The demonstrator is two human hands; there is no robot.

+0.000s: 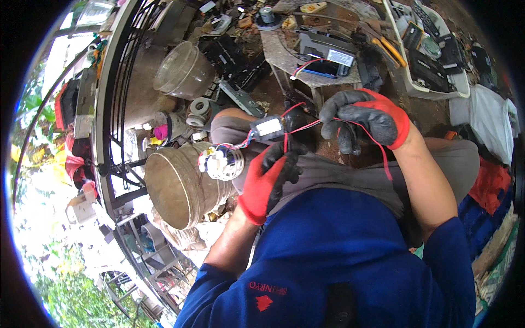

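I wear red gloves with black-coated palms and fingers on both hands. My right hand (pixel 365 117) pinches red wires (pixel 303 128); a loose tail hangs down past its palm. The wires run left to a small black box (pixel 268 128) with a white label, hanging over my lap. From the box's other side, several coloured wires lead to a round white slotted part (pixel 223 164), which hangs over the bucket's edge. Below the box, my left hand (pixel 273 177) has its fingers closed around a red wire that comes down from it.
A large dirty bucket (pixel 169 188) stands at left, with a clear plastic tub (pixel 183 71) behind it. Ahead, a low worn table (pixel 281 52) bears a black device (pixel 325 52) with trailing wires. Orange-handled pliers (pixel 389 52) lie beside a white bin (pixel 413 85) of black parts.
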